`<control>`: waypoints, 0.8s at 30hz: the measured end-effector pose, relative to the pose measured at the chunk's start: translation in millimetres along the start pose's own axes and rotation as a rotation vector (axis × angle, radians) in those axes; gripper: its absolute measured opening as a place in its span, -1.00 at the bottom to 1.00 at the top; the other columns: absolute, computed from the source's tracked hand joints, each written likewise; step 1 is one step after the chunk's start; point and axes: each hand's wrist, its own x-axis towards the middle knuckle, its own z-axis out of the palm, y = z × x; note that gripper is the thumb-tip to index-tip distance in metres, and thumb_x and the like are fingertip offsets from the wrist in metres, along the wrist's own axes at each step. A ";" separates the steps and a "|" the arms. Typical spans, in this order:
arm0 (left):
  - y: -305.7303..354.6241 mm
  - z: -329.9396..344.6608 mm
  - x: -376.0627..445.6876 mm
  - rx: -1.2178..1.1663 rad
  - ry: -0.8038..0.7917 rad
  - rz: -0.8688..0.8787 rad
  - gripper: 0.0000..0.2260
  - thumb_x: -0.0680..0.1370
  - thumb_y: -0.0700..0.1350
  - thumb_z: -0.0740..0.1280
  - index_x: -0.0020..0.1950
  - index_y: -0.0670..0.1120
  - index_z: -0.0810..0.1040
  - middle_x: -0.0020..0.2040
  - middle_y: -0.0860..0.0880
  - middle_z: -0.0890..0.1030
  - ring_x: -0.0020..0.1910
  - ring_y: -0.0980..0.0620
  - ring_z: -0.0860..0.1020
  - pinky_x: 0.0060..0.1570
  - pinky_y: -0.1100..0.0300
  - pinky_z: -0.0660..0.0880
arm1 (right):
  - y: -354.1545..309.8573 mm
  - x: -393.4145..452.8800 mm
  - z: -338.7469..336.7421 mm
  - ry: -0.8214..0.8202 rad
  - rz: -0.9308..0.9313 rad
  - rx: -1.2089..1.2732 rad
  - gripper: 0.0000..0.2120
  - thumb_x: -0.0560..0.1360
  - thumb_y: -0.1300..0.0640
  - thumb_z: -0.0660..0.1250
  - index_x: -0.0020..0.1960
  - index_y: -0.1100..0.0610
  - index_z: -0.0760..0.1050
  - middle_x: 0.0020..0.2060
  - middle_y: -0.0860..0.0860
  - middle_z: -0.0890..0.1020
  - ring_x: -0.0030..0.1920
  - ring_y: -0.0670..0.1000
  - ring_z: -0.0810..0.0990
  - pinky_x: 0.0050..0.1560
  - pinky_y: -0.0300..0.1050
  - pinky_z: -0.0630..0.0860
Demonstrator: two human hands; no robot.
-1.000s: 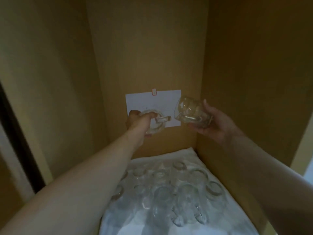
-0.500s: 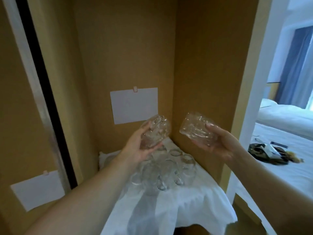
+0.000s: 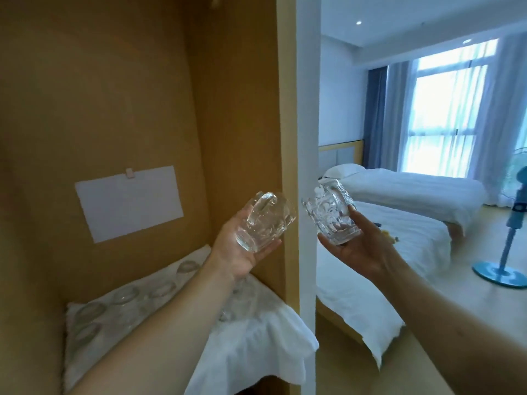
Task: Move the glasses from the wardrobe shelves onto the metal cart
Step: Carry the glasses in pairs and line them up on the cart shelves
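My left hand point(image 3: 239, 249) holds a clear glass mug point(image 3: 263, 220) tilted on its side, palm up, just inside the wardrobe's right edge. My right hand point(image 3: 359, 246) grips a second patterned clear glass point(image 3: 330, 215) outside the wardrobe, in front of the beds. Several more glasses point(image 3: 128, 297) stand on a white cloth point(image 3: 256, 337) covering the wardrobe shelf, partly hidden by my left forearm. The metal cart is not in view.
The wardrobe's white side post point(image 3: 306, 138) stands between my two hands. A white paper sheet point(image 3: 128, 203) is clipped to the wardrobe's back wall. Two white beds point(image 3: 399, 189) fill the room at right. A blue standing fan point(image 3: 510, 252) stands at far right.
Both hands have pulled the glasses out of the wardrobe and to the right. My view has turned right, so the bedroom now fills the right half.
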 end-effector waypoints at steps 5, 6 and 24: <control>-52.8 71.5 30.6 0.012 -0.009 -0.101 -0.41 0.29 0.13 0.50 0.28 -0.07 0.62 0.18 -0.16 0.69 0.20 -0.18 0.61 0.26 -0.14 0.51 | -52.1 -25.7 -55.9 0.103 -0.071 0.061 -0.29 0.38 0.16 0.56 0.46 0.24 0.40 0.35 0.33 0.51 0.38 0.37 0.46 0.34 0.38 0.43; -62.8 84.6 37.4 0.019 -0.005 -0.123 -0.41 0.28 0.13 0.51 0.27 -0.06 0.62 0.15 -0.15 0.69 0.14 -0.15 0.62 0.24 -0.08 0.52 | -62.4 -29.8 -67.5 0.124 -0.089 0.067 -0.30 0.38 0.15 0.56 0.46 0.24 0.40 0.35 0.33 0.52 0.40 0.37 0.44 0.37 0.37 0.41; -279.9 293.3 145.6 0.002 -0.447 -0.535 -0.46 0.45 0.09 0.45 0.35 -0.16 0.57 0.28 -0.25 0.62 0.28 -0.22 0.57 0.36 -0.25 0.41 | -207.0 -103.1 -278.9 0.441 -0.336 -0.026 -0.82 0.55 0.17 0.36 0.08 0.17 0.68 -0.03 0.23 0.71 0.03 0.28 0.71 0.32 0.44 0.41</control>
